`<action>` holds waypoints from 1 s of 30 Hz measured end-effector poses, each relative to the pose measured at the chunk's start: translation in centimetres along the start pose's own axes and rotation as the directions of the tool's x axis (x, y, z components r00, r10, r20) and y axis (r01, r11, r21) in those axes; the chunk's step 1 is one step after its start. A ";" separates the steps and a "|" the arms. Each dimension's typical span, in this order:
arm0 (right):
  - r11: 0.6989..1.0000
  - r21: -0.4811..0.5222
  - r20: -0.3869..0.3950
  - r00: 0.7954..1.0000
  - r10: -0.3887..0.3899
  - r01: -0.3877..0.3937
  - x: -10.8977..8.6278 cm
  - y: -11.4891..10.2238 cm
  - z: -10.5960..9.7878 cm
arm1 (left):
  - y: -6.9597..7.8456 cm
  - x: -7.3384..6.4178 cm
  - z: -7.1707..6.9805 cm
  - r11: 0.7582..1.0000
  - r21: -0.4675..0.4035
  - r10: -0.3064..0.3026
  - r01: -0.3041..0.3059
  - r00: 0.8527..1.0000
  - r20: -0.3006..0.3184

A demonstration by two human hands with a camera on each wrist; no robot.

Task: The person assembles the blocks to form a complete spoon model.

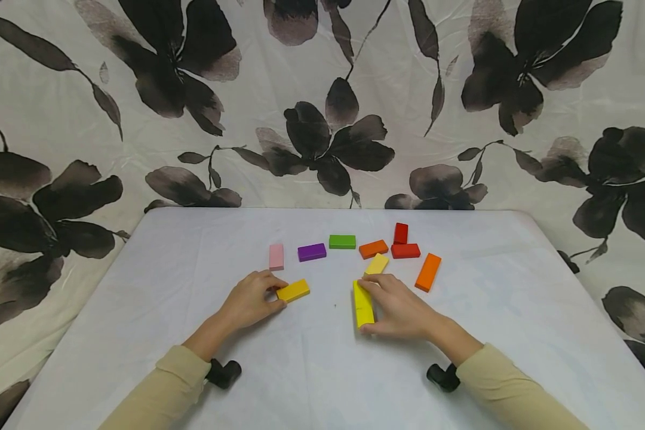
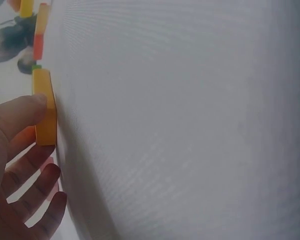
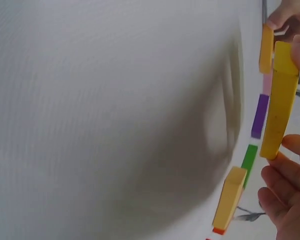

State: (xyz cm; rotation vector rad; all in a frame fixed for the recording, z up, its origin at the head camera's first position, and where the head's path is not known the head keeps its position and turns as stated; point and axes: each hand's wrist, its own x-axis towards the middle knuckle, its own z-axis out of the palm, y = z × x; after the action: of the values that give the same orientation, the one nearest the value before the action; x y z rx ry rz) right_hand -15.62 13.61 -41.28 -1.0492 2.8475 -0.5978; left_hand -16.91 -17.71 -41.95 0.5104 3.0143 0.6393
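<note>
My left hand (image 1: 252,298) pinches a golden-yellow wooden block (image 1: 293,291) by its left end, between thumb and fingers. The left wrist view shows the thumb across that block (image 2: 46,127), the other fingers spread below it. With thumb and fingers at opposite ends, my right hand (image 1: 403,307) grips a bright yellow block (image 1: 363,307), its long side pointing away from me. A pale yellow block (image 1: 377,264) lies just beyond the right fingers, partly covered by them. Whether the bright yellow block touches the table I cannot tell.
A loose arc of blocks lies beyond the hands: pink (image 1: 276,257), purple (image 1: 312,252), green (image 1: 342,242), orange (image 1: 373,249), and two touching red blocks (image 1: 405,251). Another orange block (image 1: 428,272) lies right of the right hand. White cloth covers the table (image 1: 322,382); a floral curtain hangs behind.
</note>
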 end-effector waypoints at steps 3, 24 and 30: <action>1.000 -0.002 0.008 1.000 -0.002 0.002 0.3 -0.4 0.3 | 0.0 0.0 0.0 1.000 -0.001 -0.001 0.001 1.000 -0.001; 0.996 -0.092 0.066 0.998 0.022 -0.016 0.7 -1.6 1.8 | 0.0 0.0 0.1 1.000 0.000 -0.006 0.006 1.000 -0.008; 0.995 -0.104 0.071 0.997 0.010 -0.003 0.5 -1.7 1.8 | 0.2 -0.2 0.0 1.000 -0.004 -0.006 0.006 1.000 -0.010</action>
State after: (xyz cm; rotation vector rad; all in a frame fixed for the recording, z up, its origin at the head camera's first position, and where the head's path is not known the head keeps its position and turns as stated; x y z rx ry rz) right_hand -14.68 11.50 -42.27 -1.0530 2.8458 -0.4063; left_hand -16.70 -17.57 -41.89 0.4991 3.0226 0.6492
